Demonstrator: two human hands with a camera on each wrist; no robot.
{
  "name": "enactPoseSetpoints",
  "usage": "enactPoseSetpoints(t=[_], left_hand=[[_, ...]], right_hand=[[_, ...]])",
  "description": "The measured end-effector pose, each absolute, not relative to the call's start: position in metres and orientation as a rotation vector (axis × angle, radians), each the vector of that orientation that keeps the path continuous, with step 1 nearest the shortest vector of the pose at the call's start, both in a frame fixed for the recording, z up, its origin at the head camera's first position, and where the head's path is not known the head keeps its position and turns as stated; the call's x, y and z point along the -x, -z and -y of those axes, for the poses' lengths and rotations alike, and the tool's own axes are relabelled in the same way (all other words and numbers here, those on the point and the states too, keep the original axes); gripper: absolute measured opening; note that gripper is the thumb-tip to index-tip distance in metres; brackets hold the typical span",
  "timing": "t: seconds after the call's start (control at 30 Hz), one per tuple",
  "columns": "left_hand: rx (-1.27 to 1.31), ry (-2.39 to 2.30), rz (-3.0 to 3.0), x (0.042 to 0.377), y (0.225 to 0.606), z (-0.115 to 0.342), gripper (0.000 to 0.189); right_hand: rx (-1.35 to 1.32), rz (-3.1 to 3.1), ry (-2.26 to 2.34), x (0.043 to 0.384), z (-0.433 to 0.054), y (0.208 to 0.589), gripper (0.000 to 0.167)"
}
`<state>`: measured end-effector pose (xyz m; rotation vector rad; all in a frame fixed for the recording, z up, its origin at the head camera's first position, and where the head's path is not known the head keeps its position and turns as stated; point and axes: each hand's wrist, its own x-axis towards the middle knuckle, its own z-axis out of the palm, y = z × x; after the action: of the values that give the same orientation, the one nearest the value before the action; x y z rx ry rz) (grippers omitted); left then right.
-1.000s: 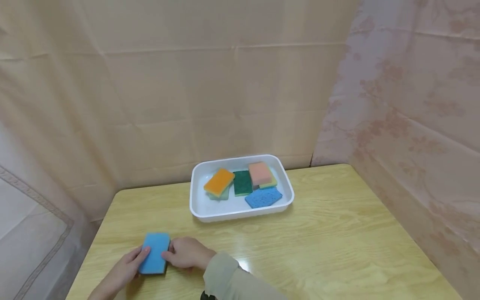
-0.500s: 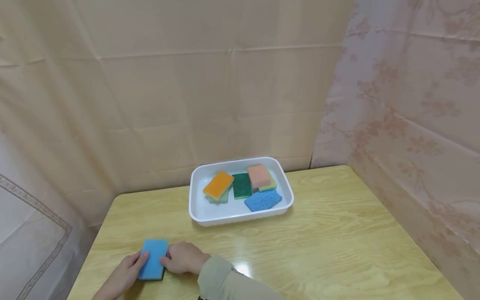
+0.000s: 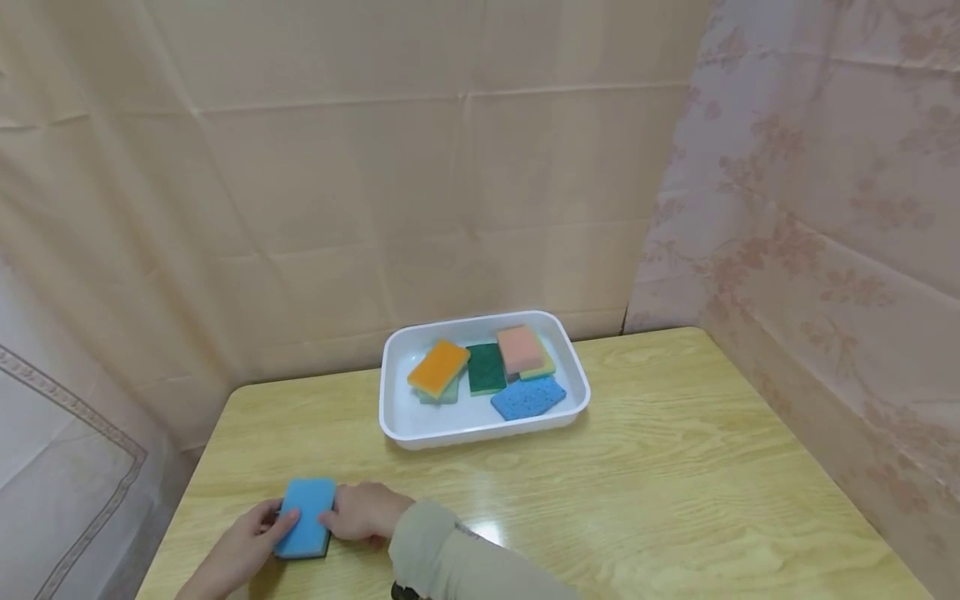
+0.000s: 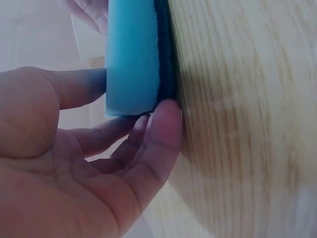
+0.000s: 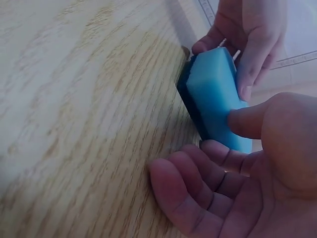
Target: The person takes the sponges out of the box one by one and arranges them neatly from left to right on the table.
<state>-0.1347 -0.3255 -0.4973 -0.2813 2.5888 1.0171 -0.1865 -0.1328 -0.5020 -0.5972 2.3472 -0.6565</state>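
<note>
A blue sponge (image 3: 309, 518) with a dark scouring layer underneath is held low at the near left of the table. My left hand (image 3: 242, 546) grips its left side, thumb on the blue top. In the left wrist view, the thumb presses the foam (image 4: 132, 59) while the other fingers curl by the dark layer (image 4: 166, 54). My right hand (image 3: 371, 510) pinches the right side between thumb and index finger. The right wrist view shows that hand's other fingers (image 5: 173, 181) curled beside the sponge, close to the wood.
A white tray (image 3: 427, 435) stands at the back of the wooden table (image 3: 675, 483). Inside are an orange sponge (image 3: 439, 367) over a pale green one, a dark green sponge (image 3: 487, 369), a pink sponge (image 3: 519, 347) over a yellow one, and a speckled blue sponge (image 3: 528, 398). Curtains hang behind.
The blue sponge and both hands have come slightly nearer to me since the first frame. Both hands keep their hold; the left fingers have shifted a little at the sponge's edge.
</note>
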Motion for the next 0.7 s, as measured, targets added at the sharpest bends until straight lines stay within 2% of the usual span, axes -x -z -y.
enactPoseSetpoints(t=[0.27,0.53,0.7], left_hand=[[0.262,-0.868,-2.609,0.142,0.498,0.326,0.091],[0.257,-0.793,-2.658,0.147,0.494,0.325,0.064],[0.258,-0.720,-2.688,0.152,0.489,0.321,0.058]], right_hand=[[0.519,-2.392,0.546,0.185,0.140,0.503,0.034],[0.458,-2.423,0.476,0.185,0.147,0.500,0.030],[0.443,-2.456,0.463,0.184,0.148,0.497,0.030]])
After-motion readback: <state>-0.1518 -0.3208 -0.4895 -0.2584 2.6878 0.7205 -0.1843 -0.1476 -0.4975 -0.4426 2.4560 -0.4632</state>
